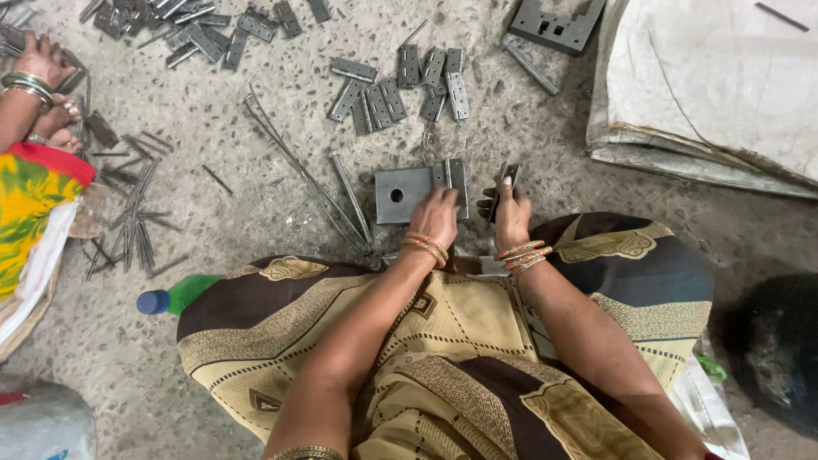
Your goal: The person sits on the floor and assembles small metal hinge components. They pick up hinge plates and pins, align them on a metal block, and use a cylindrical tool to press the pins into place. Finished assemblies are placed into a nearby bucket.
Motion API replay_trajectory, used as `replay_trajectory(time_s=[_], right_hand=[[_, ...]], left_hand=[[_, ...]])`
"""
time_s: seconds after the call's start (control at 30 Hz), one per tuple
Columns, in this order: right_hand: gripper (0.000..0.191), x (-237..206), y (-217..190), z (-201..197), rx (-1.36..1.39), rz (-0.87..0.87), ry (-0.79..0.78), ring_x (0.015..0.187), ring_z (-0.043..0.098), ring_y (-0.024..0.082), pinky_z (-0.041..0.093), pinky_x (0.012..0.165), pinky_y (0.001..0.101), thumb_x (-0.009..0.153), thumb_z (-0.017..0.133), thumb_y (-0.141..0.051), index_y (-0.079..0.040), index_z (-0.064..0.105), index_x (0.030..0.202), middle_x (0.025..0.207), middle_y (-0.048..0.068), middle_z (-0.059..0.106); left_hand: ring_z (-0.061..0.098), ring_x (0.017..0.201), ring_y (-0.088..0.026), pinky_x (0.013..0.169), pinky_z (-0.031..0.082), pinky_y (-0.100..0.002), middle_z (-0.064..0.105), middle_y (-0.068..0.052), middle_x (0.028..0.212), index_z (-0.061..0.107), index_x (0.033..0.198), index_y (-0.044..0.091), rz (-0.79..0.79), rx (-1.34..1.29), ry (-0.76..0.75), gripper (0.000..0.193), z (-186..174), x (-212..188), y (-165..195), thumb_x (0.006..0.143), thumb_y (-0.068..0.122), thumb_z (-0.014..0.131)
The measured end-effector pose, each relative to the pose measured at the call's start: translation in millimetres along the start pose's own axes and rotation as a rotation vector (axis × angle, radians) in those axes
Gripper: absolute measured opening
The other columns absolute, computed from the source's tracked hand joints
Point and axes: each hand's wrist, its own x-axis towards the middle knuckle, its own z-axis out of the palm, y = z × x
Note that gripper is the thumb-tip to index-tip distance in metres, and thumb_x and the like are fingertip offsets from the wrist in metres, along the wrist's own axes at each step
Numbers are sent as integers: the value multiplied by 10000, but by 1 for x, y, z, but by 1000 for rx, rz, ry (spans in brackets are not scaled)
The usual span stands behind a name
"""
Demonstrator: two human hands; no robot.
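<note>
1. Down on the rough concrete floor (256,281), a seated person works with two bare hands, each wrist ringed with bangles.
2. One left hand (436,217) lies over a hinge leaf (454,177) that sits at the right edge of a square steel block (400,194) with one round hole; the fingers are curled down onto the leaf, pressing it rather than spread wide.
3. One right hand (510,217) has its fingers closed around a second, narrow dark hinge piece (509,176), held upright just beside the block's right edge.
4. Beyond the block, toward the top edge of the floor, lies a loose cluster of hinges (400,89), about ten of them, some opened flat, some folded.
5. A second, larger heap of hinges (200,30) lies at the top left corner; too overlapped to count.
6. Two long bent wire rods (298,166) run diagonally, ending just left of the block.
7. A scatter of thin pins (136,226) lies near the left edge, more than a dozen.
8. One green bottle with a blue cap (170,298) lies against the person's knee.
9. Another person's hand (38,64), with bangles, shows at the top left.
10. One white sack (716,85) fills the top right corner.
</note>
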Motion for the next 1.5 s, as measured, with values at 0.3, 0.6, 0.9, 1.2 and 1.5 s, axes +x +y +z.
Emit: replay_trajectory(time_s=[0.3, 0.6, 0.9, 1.2, 1.5], right_hand=[[311, 9, -20, -10, 2, -27, 58, 640, 670, 196, 545, 560, 344, 1004, 613, -312, -54, 644, 1175, 886, 72, 703], [358, 23, -1, -1, -147, -126, -4, 798, 636, 125, 513, 676, 279, 907, 785, -169, 31, 706, 1193, 992, 58, 723], [555, 30, 6, 17, -815, -159, 100, 917, 721, 206, 560, 844, 366, 732, 910, -251, -3, 713, 1188, 1043, 134, 766], [666, 52, 11, 21, -975, -343, 84, 971, 735, 296, 566, 872, 402, 674, 971, -303, -53, 697, 1226, 1089, 160, 758], [678, 70, 4, 62, -1433, -789, -332, 1211, 633, 250, 393, 1048, 558, 722, 841, -166, -325, 665, 1357, 1263, 56, 698]], left_hand=[[527, 1360, -360, 1148, 416, -418, 598, -201, 1394, 697, 1202, 16, 102, 120, -203, 280, 16, 46, -5, 976, 135, 583], [670, 1165, -312, 1083, 495, -392, 708, -142, 1258, 738, 1107, 34, -85, -38, -258, 253, -51, 15, -73, 1029, 184, 550], [710, 979, -412, 821, 591, -510, 731, -218, 1073, 674, 1146, 76, -820, 35, -74, 235, -73, -14, -128, 935, 173, 712], [688, 1017, -480, 864, 574, -529, 691, -278, 1097, 509, 1277, 41, -794, 84, 14, 516, -49, -20, -120, 810, 86, 724], [745, 928, -431, 829, 560, -527, 752, -272, 1000, 739, 1059, -4, -1126, -316, 130, 381, -56, -16, -155, 860, 300, 626]])
